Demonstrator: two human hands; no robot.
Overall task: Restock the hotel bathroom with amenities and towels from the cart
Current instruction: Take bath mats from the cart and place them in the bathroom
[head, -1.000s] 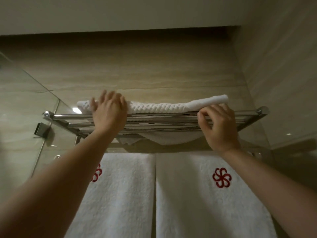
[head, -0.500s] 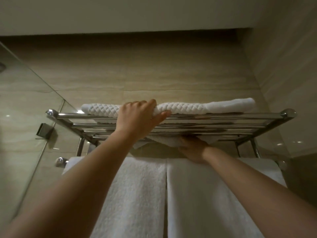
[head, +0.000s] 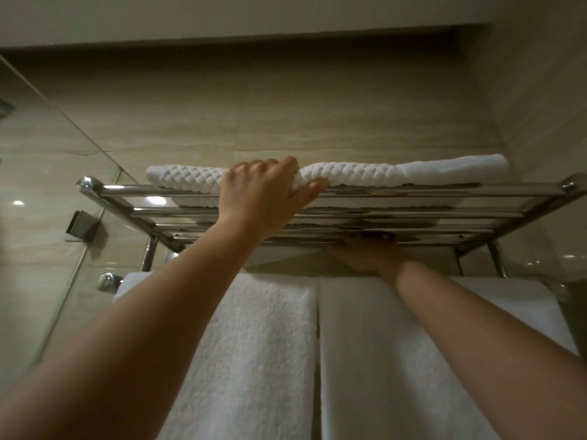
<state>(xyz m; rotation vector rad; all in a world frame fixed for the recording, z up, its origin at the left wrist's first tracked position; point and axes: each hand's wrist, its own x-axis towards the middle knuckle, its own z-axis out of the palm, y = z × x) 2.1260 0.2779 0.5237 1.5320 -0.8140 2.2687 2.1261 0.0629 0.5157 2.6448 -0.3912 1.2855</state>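
Forearms reach upward from the bottom of the view, in front of two white towels hanging side by side, the left towel (head: 260, 344) and the right towel (head: 374, 360) nearly touching along one seam. Just above them the right hand (head: 362, 254) is pressed up under the chrome rack (head: 413, 188). Its fingers are hidden behind the bars, so I cannot tell whether they are holding anything. Higher up, the left hand (head: 260, 198) grips a folded white waffle-textured towel (head: 381, 174), fingers curled over the top and thumb under the front edge. That towel lies flat along the top of the rack, spanning most of its width. Behind is a beige tiled wall (head: 286, 115), and at the left a glass panel (head: 38, 185) held by a metal bracket (head: 81, 225).
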